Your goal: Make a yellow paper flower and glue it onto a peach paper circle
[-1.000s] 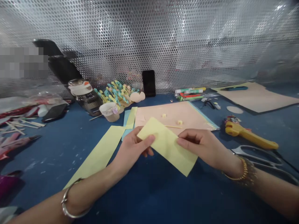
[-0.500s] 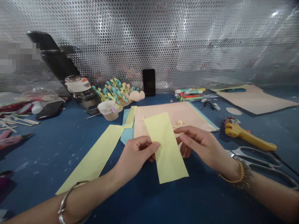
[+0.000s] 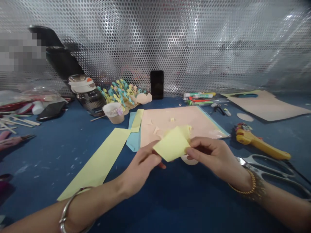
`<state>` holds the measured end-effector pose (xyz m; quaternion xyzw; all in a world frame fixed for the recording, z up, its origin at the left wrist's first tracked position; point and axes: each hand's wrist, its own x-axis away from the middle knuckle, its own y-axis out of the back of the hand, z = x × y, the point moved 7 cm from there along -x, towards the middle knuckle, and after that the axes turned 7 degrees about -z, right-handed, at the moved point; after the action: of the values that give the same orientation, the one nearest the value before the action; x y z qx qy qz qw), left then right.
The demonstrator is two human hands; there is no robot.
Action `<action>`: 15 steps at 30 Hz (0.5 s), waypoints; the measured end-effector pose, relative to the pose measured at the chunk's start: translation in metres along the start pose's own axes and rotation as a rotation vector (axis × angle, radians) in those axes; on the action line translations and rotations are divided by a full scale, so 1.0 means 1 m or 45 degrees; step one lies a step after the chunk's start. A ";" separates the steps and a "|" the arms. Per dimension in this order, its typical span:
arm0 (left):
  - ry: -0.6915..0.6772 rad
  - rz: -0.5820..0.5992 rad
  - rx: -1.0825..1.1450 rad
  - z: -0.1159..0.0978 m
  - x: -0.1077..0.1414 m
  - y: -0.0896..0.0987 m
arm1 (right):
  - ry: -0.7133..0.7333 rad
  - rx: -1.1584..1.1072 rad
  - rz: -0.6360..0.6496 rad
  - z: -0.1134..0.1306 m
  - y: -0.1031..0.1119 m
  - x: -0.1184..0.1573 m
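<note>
Between my two hands is a yellow paper strip (image 3: 171,145), now bent over on itself so that it looks much shorter. My left hand (image 3: 143,163) is closed at its left edge, the fingers partly behind the paper. With thumb and fingers, my right hand (image 3: 209,153) pinches the right corner. Under the right fingers a pale round piece (image 3: 189,160) shows in part. A longer yellow strip (image 3: 97,161) lies flat on the blue table, left of my left hand. Behind the hands, pink paper sheets (image 3: 179,115) carry small paper scraps.
Metal scissors (image 3: 269,165) and a yellow glue gun (image 3: 264,144) lie at the right. Markers (image 3: 199,95) and a phone (image 3: 156,84) are at the back. A paper cup (image 3: 114,112), tiny paper flowers (image 3: 121,92) and a bottle (image 3: 88,98) stand back left; pliers (image 3: 14,141) lie far left.
The yellow strip in my hands was stretched out lengthwise and is now folded over. My right hand has come in to pinch its corner.
</note>
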<state>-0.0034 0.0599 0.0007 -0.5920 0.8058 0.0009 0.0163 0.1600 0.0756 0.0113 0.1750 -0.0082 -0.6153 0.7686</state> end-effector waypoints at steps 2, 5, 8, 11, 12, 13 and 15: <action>-0.056 0.070 0.057 -0.004 0.002 -0.003 | -0.123 -0.101 0.017 -0.008 -0.001 0.001; 0.017 -0.022 -0.024 0.002 0.000 -0.001 | -0.167 -0.120 0.050 -0.011 -0.005 0.004; 0.116 -0.244 -0.193 0.009 -0.002 0.007 | -0.133 -0.122 0.066 -0.006 -0.009 0.008; 0.131 -0.372 -0.300 0.009 -0.002 0.013 | -0.167 -0.264 0.040 -0.003 -0.013 0.009; 0.129 -0.384 -0.290 0.009 -0.003 0.014 | -0.198 -0.294 0.035 -0.004 -0.014 0.009; 0.126 -0.385 -0.268 0.009 -0.003 0.014 | -0.232 -0.299 0.033 -0.006 -0.015 0.009; 0.119 -0.384 -0.219 0.008 -0.003 0.013 | -0.288 -0.259 0.035 -0.011 -0.016 0.008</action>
<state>-0.0149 0.0673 -0.0079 -0.7048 0.7047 0.0400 -0.0718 0.1489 0.0679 -0.0053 0.0257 -0.0348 -0.6181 0.7849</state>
